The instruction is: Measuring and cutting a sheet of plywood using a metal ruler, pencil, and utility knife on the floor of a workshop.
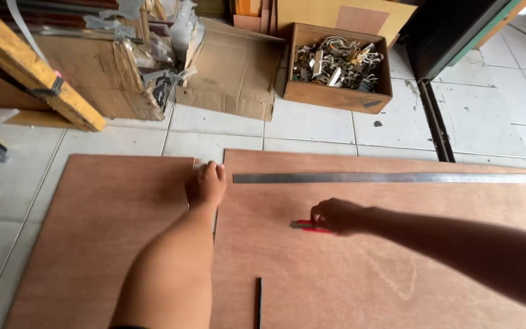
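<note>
Left hand: middle of the frame, knuckles up, fingers curled together and pressing on the gap where the two plywood sheets meet; it grips nothing that shows.
Right hand: right of centre, fingers closed around a red utility knife, with the blade end pointing toward the left of the frame and lying on the sheet.
Right plywood sheet: large reddish-brown panel lying flat on the floor, filling the lower right of the frame; the knife rests on its upper middle part.
Left plywood sheet: narrower panel of the same wood in the lower left, its edge just beside the larger one.
Steel ruler: long, flat, grey, lying across the upper part of the right sheet and running off the right edge, apart from both hands.
Dark strip: thin, at the bottom centre, lying on the right sheet.
Handling, knife: judged light and rigid, with a sharp tip; best held by the red body well behind the blade.
Handling, plywood: judged thin, stiff yet somewhat bendy, broad and awkward; likely to slide on smooth tile, so pressing down near the edge suits it.
Background: a wooden box of metal fittings in the upper middle, cardboard boxes in the upper left, white floor tiles between.
</note>
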